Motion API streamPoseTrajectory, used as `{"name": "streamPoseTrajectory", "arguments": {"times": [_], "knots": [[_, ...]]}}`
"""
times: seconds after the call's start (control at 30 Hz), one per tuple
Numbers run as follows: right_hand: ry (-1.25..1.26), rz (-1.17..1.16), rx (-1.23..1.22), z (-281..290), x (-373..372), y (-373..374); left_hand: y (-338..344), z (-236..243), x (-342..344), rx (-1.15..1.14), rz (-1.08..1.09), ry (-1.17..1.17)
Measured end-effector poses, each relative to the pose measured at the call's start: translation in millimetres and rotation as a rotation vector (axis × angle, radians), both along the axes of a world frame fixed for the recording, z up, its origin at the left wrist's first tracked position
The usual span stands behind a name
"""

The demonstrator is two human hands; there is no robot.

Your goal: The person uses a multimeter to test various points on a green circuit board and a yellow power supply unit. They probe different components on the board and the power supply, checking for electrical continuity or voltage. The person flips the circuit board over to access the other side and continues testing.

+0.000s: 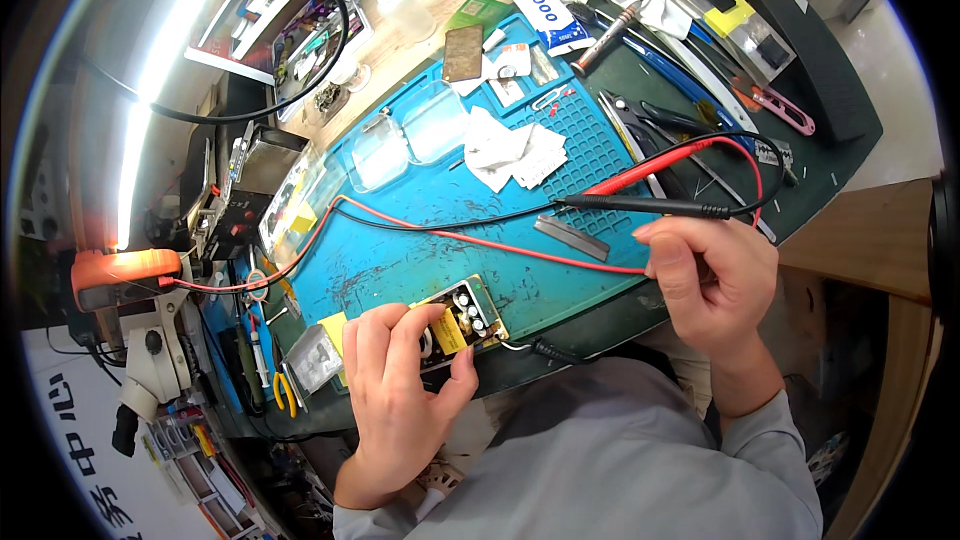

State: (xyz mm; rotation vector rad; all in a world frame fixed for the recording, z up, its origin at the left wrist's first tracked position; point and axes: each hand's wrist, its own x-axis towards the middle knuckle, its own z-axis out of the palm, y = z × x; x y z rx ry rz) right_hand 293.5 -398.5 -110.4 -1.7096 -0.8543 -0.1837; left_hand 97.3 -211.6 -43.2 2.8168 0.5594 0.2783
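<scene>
Circuit board held at the near edge of the blue mat, two probes lying slanted beyond
The left hand grips the circuit board between thumb and fingers, covering its left part; the board's long axis runs left to right, its right end tilted slightly away from the person, and a white wire leaves its near right corner. The right hand is curled, thumb bent toward the fingers, just below the black probe; whether it grips the red lead passing there I cannot tell. The black probe lies almost straight left to right, its thin end pointing left; the red probe, beyond it, slants from near left to far right above the blue mat on the bench
</scene>
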Motion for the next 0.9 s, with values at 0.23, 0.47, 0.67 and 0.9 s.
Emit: {"name": "streamPoseTrajectory", "arguments": {"times": [0.23,0.47,0.67,0.9], "knots": [[-0.16,0.02,-0.023,2.7,4.6,1.5,-1.4,-0.1,1.3,0.015,0.02,0.01],[-0.212,0.027,-0.013,2.4,6.1,0.6,-3.3,1.3,0.7,0.015,0.03,0.013],[-0.03,0.079,-0.027,1.9,0.3,-4.5,-5.7,1.6,-2.1,0.046,0.039,0.029],[-0.046,0.052,0.023,-2.2,2.3,-1.1,-4.5,-1.0,0.8,0.016,0.014,0.0]]}}
